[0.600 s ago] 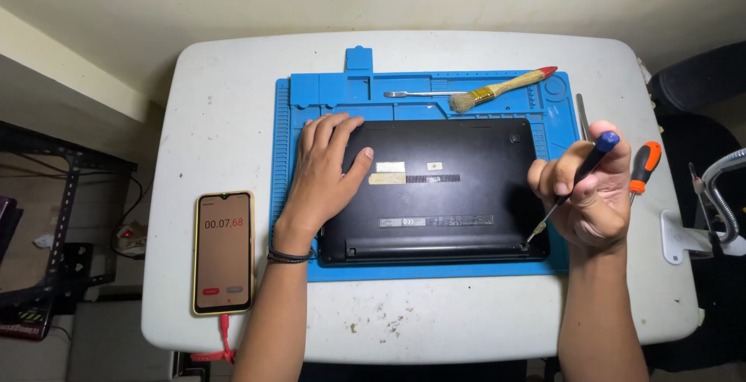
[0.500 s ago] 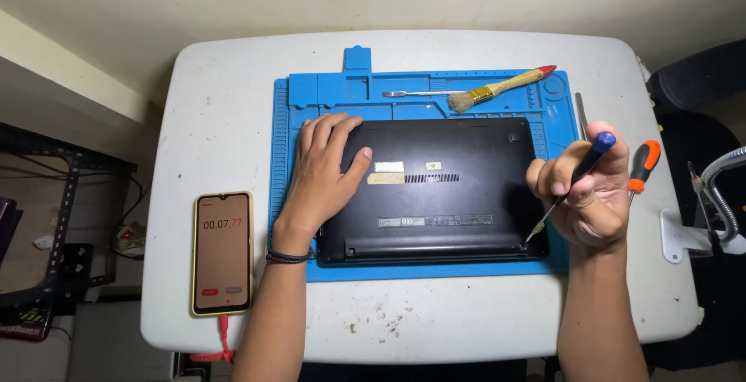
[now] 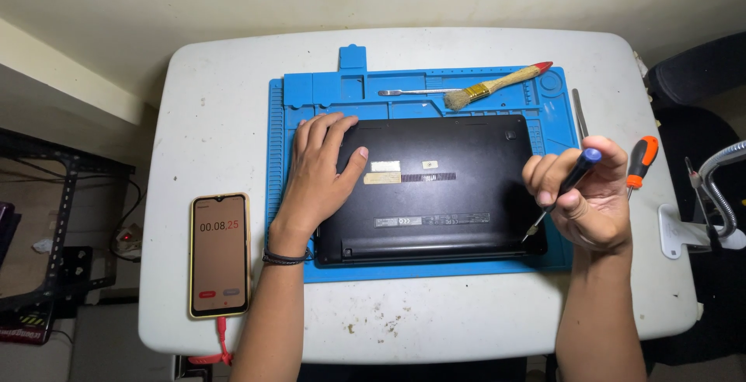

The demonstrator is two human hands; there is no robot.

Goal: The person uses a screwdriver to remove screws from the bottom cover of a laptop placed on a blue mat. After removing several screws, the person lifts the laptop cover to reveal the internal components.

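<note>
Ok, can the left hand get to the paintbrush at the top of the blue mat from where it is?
Probably yes. The left hand lies flat on the black laptop and holds nothing, and the paintbrush lies uncovered on the blue mat just beyond it, with only a thin metal tool nearby.

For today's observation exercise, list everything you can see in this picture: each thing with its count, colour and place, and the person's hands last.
table: one, white, under everything
mat: one, blue, middle of table
laptop: one, black, bottom up on mat
brush: one, wooden handle with red tip, top of mat
metal tool: one, silver, left of brush
phone: one, yellow-edged, left of mat
orange screwdriver: one, orange and black, right of mat
tweezers: one, silver, right edge of mat
blue screwdriver: one, blue-capped, tip at laptop's right near corner
left hand: flat on laptop
right hand: grips blue screwdriver
</note>
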